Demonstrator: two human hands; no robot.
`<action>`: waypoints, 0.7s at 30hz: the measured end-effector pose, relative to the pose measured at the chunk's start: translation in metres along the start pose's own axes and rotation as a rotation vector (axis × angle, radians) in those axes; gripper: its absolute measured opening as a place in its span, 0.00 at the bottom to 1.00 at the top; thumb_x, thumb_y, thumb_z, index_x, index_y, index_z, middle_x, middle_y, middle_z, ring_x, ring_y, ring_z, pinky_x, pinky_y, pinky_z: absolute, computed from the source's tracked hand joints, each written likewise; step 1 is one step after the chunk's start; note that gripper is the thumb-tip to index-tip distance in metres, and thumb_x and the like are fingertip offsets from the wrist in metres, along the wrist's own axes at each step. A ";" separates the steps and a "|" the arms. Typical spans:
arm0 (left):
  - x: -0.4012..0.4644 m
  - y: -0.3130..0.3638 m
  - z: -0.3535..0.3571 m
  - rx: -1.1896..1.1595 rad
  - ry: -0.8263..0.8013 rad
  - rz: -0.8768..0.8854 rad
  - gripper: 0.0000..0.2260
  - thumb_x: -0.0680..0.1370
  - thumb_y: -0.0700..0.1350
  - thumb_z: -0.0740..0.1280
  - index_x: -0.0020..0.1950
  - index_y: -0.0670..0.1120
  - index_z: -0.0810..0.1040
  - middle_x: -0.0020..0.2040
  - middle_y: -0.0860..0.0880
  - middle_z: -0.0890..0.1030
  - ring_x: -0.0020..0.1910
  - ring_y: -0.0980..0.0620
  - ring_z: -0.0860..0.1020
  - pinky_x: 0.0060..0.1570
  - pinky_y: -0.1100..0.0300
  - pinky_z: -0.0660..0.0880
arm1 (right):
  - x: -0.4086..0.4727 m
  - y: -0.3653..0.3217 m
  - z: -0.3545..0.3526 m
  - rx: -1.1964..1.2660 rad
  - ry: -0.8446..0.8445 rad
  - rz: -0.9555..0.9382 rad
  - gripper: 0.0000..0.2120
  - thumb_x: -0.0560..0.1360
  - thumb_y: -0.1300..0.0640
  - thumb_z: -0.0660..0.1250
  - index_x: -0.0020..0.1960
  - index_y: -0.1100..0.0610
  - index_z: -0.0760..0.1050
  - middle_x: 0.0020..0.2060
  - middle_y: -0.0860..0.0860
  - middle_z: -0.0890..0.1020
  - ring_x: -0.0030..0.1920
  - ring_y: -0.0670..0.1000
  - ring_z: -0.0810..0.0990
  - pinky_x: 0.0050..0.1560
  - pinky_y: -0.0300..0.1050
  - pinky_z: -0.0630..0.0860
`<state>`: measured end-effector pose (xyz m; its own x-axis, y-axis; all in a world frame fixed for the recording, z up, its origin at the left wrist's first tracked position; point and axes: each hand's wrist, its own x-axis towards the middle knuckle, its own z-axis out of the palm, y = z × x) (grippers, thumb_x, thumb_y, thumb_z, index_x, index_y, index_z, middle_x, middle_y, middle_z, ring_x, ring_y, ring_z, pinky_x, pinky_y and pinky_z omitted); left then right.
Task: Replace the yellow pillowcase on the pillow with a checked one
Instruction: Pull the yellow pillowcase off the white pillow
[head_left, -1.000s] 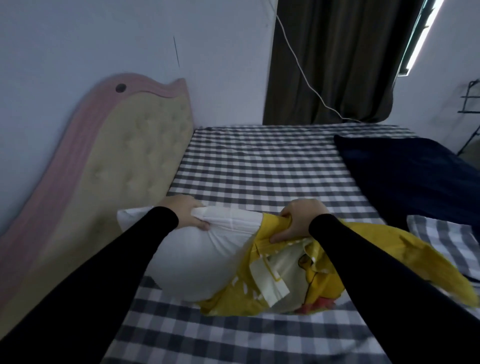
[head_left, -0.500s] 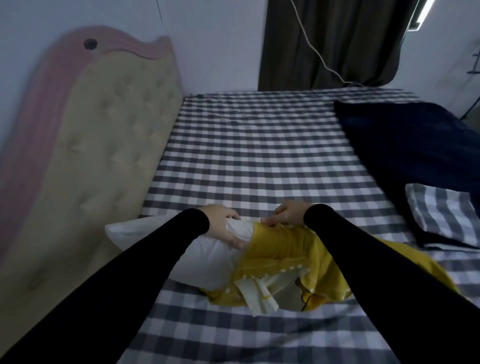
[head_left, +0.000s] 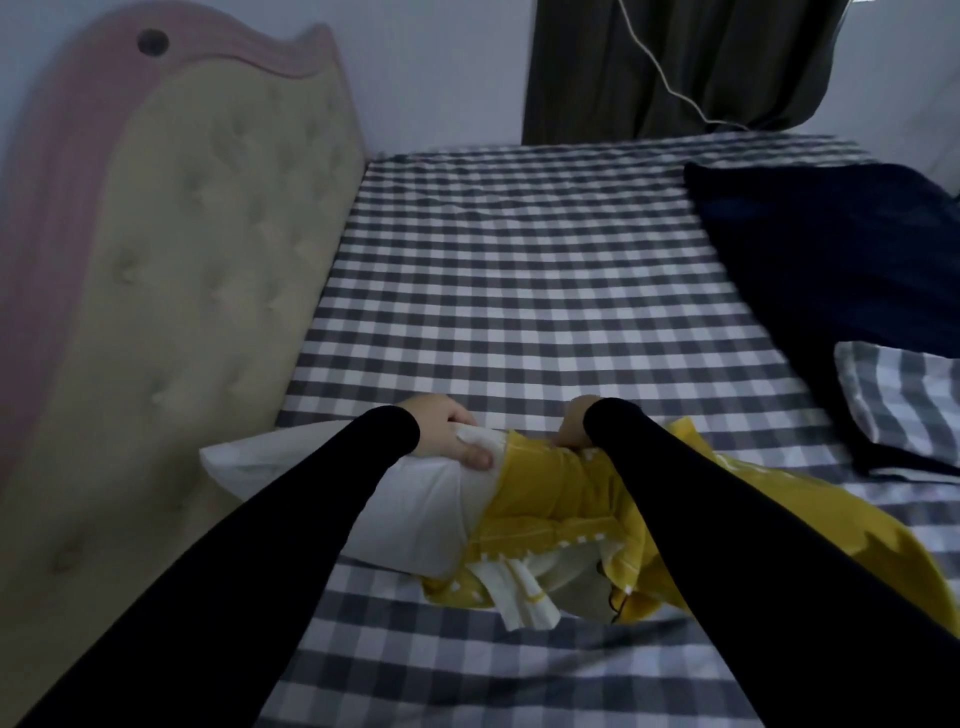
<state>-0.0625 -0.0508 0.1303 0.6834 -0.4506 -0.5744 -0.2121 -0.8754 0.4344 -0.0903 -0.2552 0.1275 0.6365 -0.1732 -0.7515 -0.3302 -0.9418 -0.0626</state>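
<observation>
Yellow cotton pillowcase (head_left: 550, 493), limp and light, bunches under the right hand (head_left: 574, 428) gripping its hem; left hand (head_left: 449, 436) clutches the soft white pillow (head_left: 363, 499)

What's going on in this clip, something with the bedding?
A person is stripping a yellow pillowcase off a white pillow on a bed. The left hand grips the bare end of the pillow, and the right hand holds the bunched yellow fabric at its open edge. About half the pillow is out; the rest is covered. A checked pillowcase lies untouched at the right, on a dark blanket.
</observation>
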 end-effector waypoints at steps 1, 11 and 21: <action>0.002 0.001 0.001 -0.005 0.005 -0.004 0.19 0.62 0.65 0.75 0.47 0.57 0.82 0.44 0.58 0.82 0.46 0.56 0.79 0.49 0.58 0.75 | 0.001 0.000 0.001 -0.009 0.011 -0.014 0.19 0.79 0.45 0.60 0.37 0.58 0.70 0.27 0.50 0.75 0.32 0.46 0.71 0.38 0.39 0.70; -0.014 0.028 -0.044 -0.148 0.261 0.091 0.12 0.60 0.51 0.80 0.39 0.52 0.83 0.39 0.55 0.83 0.42 0.56 0.80 0.40 0.62 0.72 | -0.025 0.003 -0.050 0.632 0.348 -0.238 0.19 0.79 0.48 0.61 0.47 0.63 0.79 0.41 0.55 0.81 0.37 0.52 0.79 0.33 0.35 0.71; -0.026 0.001 -0.059 -0.070 0.384 0.131 0.17 0.57 0.50 0.82 0.42 0.51 0.83 0.39 0.56 0.80 0.39 0.60 0.75 0.37 0.70 0.69 | -0.023 -0.001 -0.038 0.909 0.670 -0.392 0.13 0.79 0.52 0.63 0.42 0.62 0.77 0.35 0.56 0.77 0.39 0.51 0.74 0.31 0.41 0.62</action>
<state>-0.0391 -0.0292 0.1865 0.8678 -0.4473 -0.2162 -0.2754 -0.7952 0.5402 -0.0785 -0.2611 0.1700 0.9517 -0.2894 -0.1022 -0.2324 -0.4622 -0.8558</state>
